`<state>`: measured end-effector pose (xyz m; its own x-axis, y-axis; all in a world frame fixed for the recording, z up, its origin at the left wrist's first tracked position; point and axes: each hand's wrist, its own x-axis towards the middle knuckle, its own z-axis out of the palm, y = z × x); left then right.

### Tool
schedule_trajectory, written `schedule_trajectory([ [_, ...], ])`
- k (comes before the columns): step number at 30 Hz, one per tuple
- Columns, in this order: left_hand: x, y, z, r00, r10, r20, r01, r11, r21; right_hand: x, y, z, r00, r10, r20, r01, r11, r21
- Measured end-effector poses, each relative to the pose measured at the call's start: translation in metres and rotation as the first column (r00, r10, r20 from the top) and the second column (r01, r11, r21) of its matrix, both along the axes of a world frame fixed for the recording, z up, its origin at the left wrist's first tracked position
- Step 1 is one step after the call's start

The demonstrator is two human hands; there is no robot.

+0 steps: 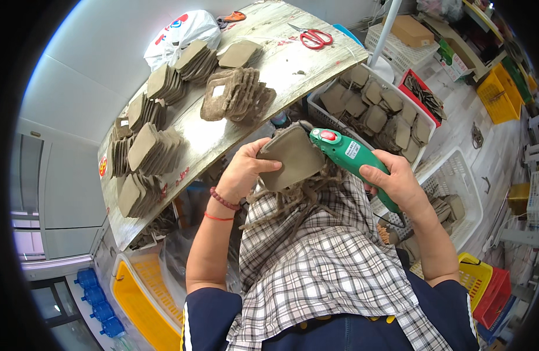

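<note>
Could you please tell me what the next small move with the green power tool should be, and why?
Probably the right hand should guide the green power tool a little along the rim of the brown pad: the tool's head is at or near the pad's right edge, the left hand grips the opposite side, and fuzzy strips show below.

A pale wall (100,64) and plank-patterned floor (459,137) flank 1 worn, wood-grained table (281,64) in bright light.
</note>
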<state>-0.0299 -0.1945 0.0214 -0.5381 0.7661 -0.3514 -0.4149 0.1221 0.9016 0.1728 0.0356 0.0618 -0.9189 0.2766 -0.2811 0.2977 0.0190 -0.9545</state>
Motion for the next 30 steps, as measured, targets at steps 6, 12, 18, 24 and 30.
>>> schedule_trajectory([
  [6, -0.013, -0.011, 0.017, 0.971, -0.146, -0.189, 0.117, 0.981, -0.156, 0.003, 0.006, -0.001, 0.996, 0.073, 0.048, -0.072, 0.997, -0.025],
  [12, -0.026, -0.023, 0.017, 0.912, -0.225, -0.342, 0.133, 0.953, -0.273, 0.005, 0.008, -0.003, 0.986, 0.147, 0.079, -0.143, 0.989, -0.047],
  [18, -0.024, -0.032, 0.016, 0.989, 0.023, -0.143, -0.028, 0.999, -0.036, 0.004, 0.009, -0.004, 0.978, 0.19, 0.082, -0.187, 0.981, -0.048],
  [24, -0.015, -0.032, 0.005, 0.972, 0.227, 0.063, -0.232, 0.97, 0.068, 0.001, 0.003, -0.002, 0.982, 0.179, 0.053, -0.175, 0.982, -0.071],
  [30, -0.018, -0.037, 0.012, 0.984, 0.165, -0.067, -0.165, 0.986, 0.001, 0.001, 0.002, -0.003, 0.976, 0.206, 0.064, -0.201, 0.977, -0.071],
])
